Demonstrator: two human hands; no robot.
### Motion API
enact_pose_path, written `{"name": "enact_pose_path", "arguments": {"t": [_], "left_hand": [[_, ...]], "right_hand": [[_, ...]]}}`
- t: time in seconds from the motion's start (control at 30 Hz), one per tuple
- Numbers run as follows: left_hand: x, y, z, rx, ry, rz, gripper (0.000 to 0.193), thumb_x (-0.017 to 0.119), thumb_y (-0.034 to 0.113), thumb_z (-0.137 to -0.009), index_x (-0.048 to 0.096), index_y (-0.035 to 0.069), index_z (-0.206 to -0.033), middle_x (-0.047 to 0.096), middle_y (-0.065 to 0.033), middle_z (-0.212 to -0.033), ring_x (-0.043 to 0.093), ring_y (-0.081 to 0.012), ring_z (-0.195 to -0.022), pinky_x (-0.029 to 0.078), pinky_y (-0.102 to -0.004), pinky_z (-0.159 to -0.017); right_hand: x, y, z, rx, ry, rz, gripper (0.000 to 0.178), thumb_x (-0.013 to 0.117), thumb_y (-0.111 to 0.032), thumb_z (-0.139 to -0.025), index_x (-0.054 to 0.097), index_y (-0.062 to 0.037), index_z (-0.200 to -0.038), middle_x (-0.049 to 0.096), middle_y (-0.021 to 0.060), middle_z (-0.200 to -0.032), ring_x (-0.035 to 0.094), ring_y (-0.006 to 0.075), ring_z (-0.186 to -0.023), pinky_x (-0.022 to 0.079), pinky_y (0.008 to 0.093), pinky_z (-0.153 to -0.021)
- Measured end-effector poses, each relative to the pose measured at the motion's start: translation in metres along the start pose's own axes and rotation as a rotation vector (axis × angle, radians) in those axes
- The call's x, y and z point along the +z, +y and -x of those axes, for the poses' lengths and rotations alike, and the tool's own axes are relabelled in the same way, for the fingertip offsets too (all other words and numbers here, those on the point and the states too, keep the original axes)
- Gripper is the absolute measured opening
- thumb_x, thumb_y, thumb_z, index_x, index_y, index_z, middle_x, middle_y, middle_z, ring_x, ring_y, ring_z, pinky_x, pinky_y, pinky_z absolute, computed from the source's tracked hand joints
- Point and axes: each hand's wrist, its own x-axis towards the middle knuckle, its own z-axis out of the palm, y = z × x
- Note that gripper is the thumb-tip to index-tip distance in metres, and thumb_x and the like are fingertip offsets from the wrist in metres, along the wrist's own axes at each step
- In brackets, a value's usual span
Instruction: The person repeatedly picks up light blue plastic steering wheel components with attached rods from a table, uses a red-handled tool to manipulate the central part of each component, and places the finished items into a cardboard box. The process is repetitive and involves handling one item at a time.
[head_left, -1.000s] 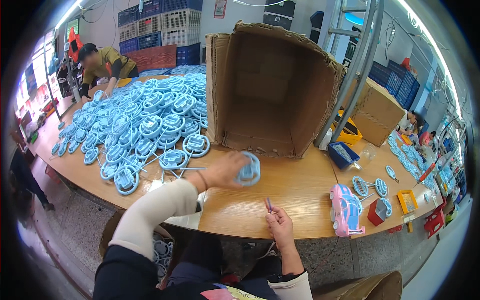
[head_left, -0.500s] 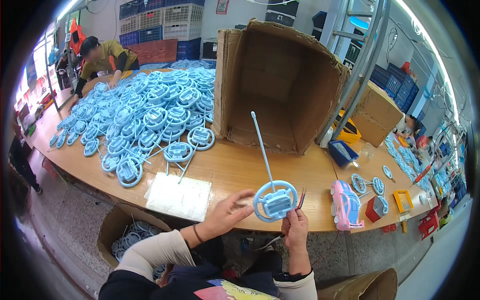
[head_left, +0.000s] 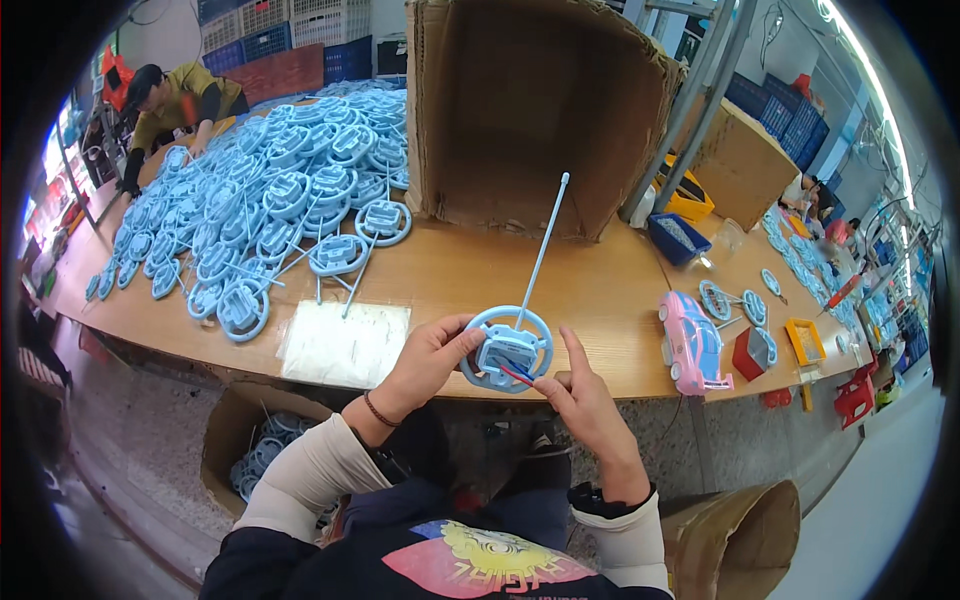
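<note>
A light-blue plastic toy steering wheel [head_left: 508, 352] with a long thin antenna rod [head_left: 546, 245] is held above the table's near edge, its rod pointing up and away. My left hand [head_left: 412, 372] is closed on its left rim, thumb across the front. Red and dark wires [head_left: 518, 376] come out of the wheel's middle toward the lower right. At their end is my right hand [head_left: 590, 405], its thumb against the wires and its index finger stretched upward beside the rim. The other fingers of that hand are partly hidden.
A large pile of similar blue wheels [head_left: 270, 190] covers the table's left; a white packet [head_left: 345, 342] lies nearer. Beyond stands an open cardboard box [head_left: 530, 120]. A pink toy car [head_left: 690, 342] and yellow tray [head_left: 804, 342] are right. A co-worker [head_left: 185, 105] leans over the far left.
My left hand has taken hold of the wheel's left rim. My right hand has shifted from the rim to the wires. The wheel moved left, and its rod now leans right.
</note>
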Motion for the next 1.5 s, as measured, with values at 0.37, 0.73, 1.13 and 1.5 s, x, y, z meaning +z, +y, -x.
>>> {"name": "enact_pose_path", "arguments": {"t": [0.37, 0.73, 1.13, 1.5], "left_hand": [[0.003, -0.002, 0.005, -0.082, -0.004, 0.028, 0.027, 0.053, 0.019, -0.089, 0.057, -0.001, -0.107, 0.06, -0.0017, -0.084, 0.055, -0.0064, -0.071, 0.047, -0.0208, -0.062], [-0.002, -0.024, 0.015, -0.25, -0.156, 0.256, 0.036, 0.048, 0.028, -0.091, 0.053, -0.001, -0.11, 0.061, -0.0079, -0.099, 0.059, -0.0153, -0.088, 0.049, -0.0308, -0.079], [-0.008, -0.031, 0.029, -0.258, -0.23, 0.276, 0.042, 0.042, 0.034, -0.093, 0.049, 0.0, -0.116, 0.059, -0.008, -0.106, 0.057, -0.0166, -0.096, 0.044, -0.0306, -0.086], [-0.207, 0.046, 0.227, -0.419, 0.116, -0.451, 0.042, 0.063, 0.019, -0.074, 0.056, -0.005, -0.107, 0.059, -0.0164, -0.105, 0.057, -0.0239, -0.094, 0.046, -0.0318, -0.081]], "right_hand": [[0.002, -0.002, 0.003, -0.081, 0.007, 0.047, 0.076, 0.061, -0.022, -0.082, 0.014, -0.0043, -0.138, 0.048, 0.0066, -0.055, 0.045, 0.0148, -0.051, 0.036, 0.0273, -0.053], [-0.002, 0.011, 0.009, -0.055, -0.091, -0.037, 0.067, 0.062, -0.029, -0.08, 0.029, -0.0042, -0.133, 0.052, 0.009, -0.057, 0.051, 0.0206, -0.052, 0.039, 0.0309, -0.054], [0.014, 0.002, 0.014, -0.036, -0.163, -0.15, 0.058, 0.062, -0.028, -0.081, 0.037, -0.0048, -0.128, 0.052, 0.0073, -0.06, 0.049, 0.015, -0.055, 0.04, 0.0276, -0.054], [0.037, 0.03, 0.023, -0.066, -0.278, -0.336, 0.042, 0.055, -0.025, -0.087, 0.045, -0.0056, -0.123, 0.05, 0.0026, -0.068, 0.049, 0.0091, -0.061, 0.041, 0.0241, -0.057]]}}
